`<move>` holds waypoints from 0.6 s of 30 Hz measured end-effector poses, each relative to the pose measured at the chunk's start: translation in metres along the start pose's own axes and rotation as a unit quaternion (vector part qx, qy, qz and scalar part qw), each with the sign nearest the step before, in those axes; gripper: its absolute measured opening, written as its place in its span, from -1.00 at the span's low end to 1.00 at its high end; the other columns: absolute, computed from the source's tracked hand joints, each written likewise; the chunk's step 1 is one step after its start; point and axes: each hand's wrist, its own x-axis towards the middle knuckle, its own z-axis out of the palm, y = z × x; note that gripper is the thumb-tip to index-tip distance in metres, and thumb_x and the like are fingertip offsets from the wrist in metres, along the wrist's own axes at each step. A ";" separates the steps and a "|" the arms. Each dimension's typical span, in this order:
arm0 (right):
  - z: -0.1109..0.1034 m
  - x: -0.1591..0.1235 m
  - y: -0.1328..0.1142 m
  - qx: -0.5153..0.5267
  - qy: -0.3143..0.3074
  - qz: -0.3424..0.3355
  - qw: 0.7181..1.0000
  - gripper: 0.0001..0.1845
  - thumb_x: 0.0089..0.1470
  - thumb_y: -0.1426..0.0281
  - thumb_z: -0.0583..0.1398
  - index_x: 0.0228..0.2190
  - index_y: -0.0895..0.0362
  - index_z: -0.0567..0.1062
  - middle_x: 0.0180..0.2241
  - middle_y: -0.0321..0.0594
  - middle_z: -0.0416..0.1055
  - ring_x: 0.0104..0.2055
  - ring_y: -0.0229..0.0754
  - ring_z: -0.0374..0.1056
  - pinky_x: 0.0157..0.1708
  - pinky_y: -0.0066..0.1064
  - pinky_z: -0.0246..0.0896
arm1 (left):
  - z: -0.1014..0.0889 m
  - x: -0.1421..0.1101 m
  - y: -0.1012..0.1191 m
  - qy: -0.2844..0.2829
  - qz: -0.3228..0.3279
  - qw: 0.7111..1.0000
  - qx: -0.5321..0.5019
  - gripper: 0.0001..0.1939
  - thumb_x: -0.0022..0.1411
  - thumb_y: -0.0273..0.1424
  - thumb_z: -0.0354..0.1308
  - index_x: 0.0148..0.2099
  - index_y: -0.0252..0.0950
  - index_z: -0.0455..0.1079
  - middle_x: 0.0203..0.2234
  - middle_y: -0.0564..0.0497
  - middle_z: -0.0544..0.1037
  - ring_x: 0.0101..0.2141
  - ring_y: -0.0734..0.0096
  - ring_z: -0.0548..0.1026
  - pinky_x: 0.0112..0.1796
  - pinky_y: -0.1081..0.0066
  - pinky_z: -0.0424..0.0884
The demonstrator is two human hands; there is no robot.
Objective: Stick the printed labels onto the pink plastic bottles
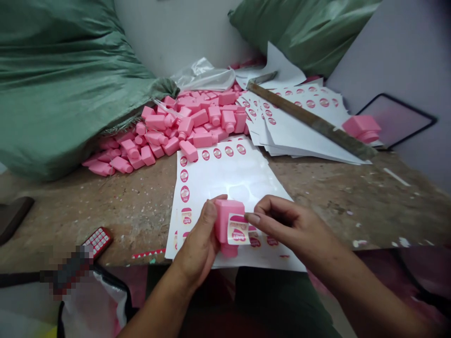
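My left hand (199,244) grips a small pink plastic bottle (225,220) held neck-down over the near table edge. A pink and white oval sticker (238,231) lies against the bottle's side. My right hand (289,225) pinches that sticker with fingertips closed on its edge. Beneath both hands lies a white sticker sheet (225,183) with labels left along its top and left border. A heap of the same pink bottles (179,129) sits farther back on the table.
A stack of sticker sheets (299,126) lies at the right under a long wooden stick (313,122). One pink bottle (362,127) stands by a dark-framed board. Green sacks (52,84) fill the back left and top right. A red keypad device (97,241) sits near left.
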 end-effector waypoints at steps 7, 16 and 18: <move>0.001 0.003 0.002 -0.003 -0.002 0.007 1.000 -0.65 0.02 0.11 0.24 -0.57 0.09 0.36 -0.62 -0.35 0.36 -0.63 -0.33 0.15 -0.62 -0.45 0.05 | 0.004 -0.001 -0.002 -0.006 -0.004 1.000 -0.019 -0.50 0.25 -0.02 0.06 0.08 -0.25 0.33 -0.03 -0.13 0.49 0.01 0.16 0.44 -0.02 0.24 0.37; 0.003 0.003 0.002 -0.041 0.013 0.006 0.999 -0.64 0.01 0.09 0.22 -0.57 0.08 0.34 -0.64 -0.37 0.32 -0.63 -0.32 0.17 -0.62 -0.46 0.08 | 0.000 -0.005 -0.002 -0.028 -0.001 0.999 0.046 -0.51 0.25 -0.07 0.11 0.11 -0.23 0.26 -0.12 -0.07 0.48 -0.16 0.32 0.46 -0.15 0.34 0.35; 0.005 0.002 0.001 -0.073 0.026 -0.012 0.997 -0.65 0.03 0.10 0.20 -0.58 0.08 0.34 -0.65 -0.37 0.31 -0.63 -0.30 0.18 -0.62 -0.45 0.08 | 0.000 -0.006 -0.001 -0.028 -0.011 0.997 0.068 -0.48 0.19 -0.17 0.22 0.14 -0.20 0.24 -0.15 -0.03 0.47 -0.20 0.38 0.45 -0.17 0.39 0.33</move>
